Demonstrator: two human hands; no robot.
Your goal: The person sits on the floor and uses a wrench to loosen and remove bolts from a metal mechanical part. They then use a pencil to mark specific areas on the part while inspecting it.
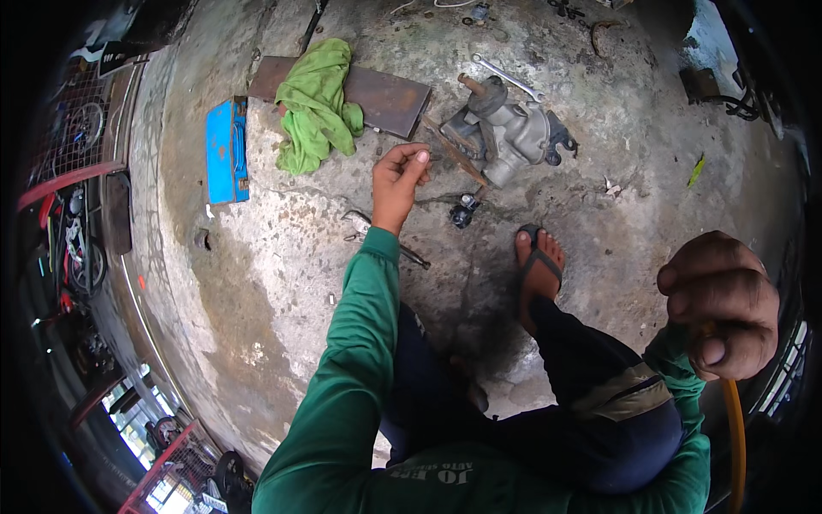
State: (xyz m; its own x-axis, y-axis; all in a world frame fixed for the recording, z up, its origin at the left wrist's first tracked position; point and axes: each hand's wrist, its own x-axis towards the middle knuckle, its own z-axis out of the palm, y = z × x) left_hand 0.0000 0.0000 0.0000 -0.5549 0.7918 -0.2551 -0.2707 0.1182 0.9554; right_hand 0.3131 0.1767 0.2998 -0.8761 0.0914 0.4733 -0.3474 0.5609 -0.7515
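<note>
My left hand [397, 182] hangs over the floor with its fingers curled in a pinch. Anything between the fingertips is too small to make out. On the right, close to the camera, my right hand [721, 307] is closed around a yellow-orange hose [735, 437] that runs down from it. A grey cast-metal housing [512, 137] lies on the concrete ahead, beyond the left hand. Against its left side leans a thin brown strip [461, 158]. Just below the housing sits a small black and chrome part [463, 211].
A combination wrench [509, 79] lies beyond the housing. A green cloth [317, 107] drapes over a dark flat metal box [390, 98], with a blue metal case [227, 152] to its left. Partly behind my left forearm is a long metal tool [413, 255]. My sandalled foot [539, 267] stands nearby.
</note>
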